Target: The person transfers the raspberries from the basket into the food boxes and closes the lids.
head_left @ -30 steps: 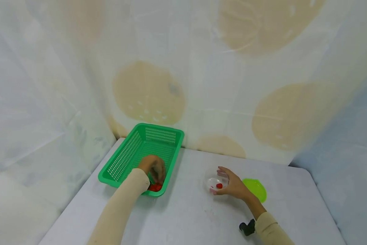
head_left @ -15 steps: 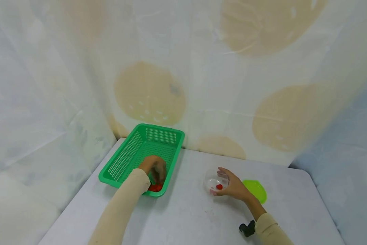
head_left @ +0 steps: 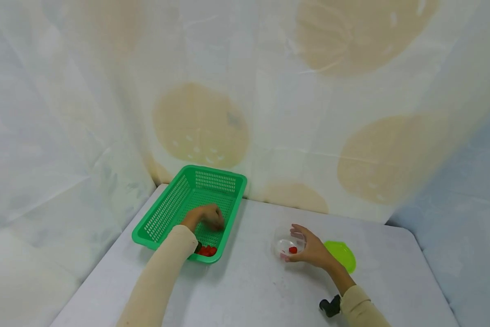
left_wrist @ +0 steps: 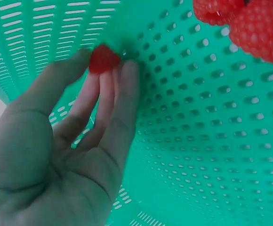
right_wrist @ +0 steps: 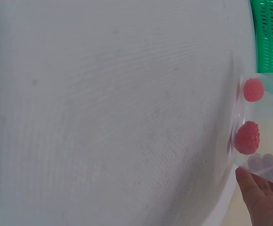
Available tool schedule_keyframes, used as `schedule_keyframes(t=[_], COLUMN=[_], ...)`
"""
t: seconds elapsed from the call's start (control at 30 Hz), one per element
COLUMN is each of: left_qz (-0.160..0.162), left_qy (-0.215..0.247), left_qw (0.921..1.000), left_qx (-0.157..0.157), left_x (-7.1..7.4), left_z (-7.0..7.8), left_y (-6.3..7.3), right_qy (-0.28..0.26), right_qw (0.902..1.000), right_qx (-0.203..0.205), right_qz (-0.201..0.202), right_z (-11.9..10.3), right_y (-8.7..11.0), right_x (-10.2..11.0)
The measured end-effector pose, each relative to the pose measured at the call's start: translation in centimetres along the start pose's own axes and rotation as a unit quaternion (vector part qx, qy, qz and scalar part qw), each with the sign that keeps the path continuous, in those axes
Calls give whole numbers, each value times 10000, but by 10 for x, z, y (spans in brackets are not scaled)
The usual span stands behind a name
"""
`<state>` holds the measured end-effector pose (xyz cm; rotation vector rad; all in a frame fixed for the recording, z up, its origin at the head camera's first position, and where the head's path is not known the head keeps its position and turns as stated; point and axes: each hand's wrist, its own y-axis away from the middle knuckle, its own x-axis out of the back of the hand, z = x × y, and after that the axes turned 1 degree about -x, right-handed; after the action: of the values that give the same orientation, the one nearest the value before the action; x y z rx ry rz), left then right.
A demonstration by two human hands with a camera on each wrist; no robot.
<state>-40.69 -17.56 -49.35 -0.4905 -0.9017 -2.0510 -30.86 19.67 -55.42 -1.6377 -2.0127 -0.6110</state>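
My left hand is down inside a green plastic basket. In the left wrist view it pinches a raspberry between the tips of thumb and fingers. More raspberries lie on the basket's perforated floor, seen in the head view as a red cluster at the near end. On the table, my right hand curls round the side of a clear plastic container. Two raspberries show inside it in the right wrist view, one upper raspberry and one lower raspberry.
A bright green lid lies on the white table behind the right wrist. The black wrist camera sits by the right sleeve. Patterned sheeting hangs along the back and both sides.
My left hand has lifted away from the red cluster and moved slightly toward the back of the basket with a raspberry. The right hand and the container stay in place.
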Motion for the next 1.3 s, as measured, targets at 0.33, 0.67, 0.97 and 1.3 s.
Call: schedule_keyframes(t=[0.33, 0.67, 0.97, 1.3], left_qz=[575, 383, 352, 496], left_qy=[18, -61, -576, -845], left_qw=[9982, 9992, 9974, 9935], left_qx=[185, -16, -250, -579], left_x=[1, -2, -2, 1], left_z=[-7, -7, -8, -5], left_y=[-4, -5, -7, -13], right_qy=[-98, 8, 36, 20], right_qw=[9999, 10000, 10000, 10000], right_qx=[66, 66, 33, 26], right_qz=[-21, 50, 44, -14], right_z=[0, -2, 3, 1], right_y=[3, 3, 2, -1], right_x=[0, 0, -3, 0])
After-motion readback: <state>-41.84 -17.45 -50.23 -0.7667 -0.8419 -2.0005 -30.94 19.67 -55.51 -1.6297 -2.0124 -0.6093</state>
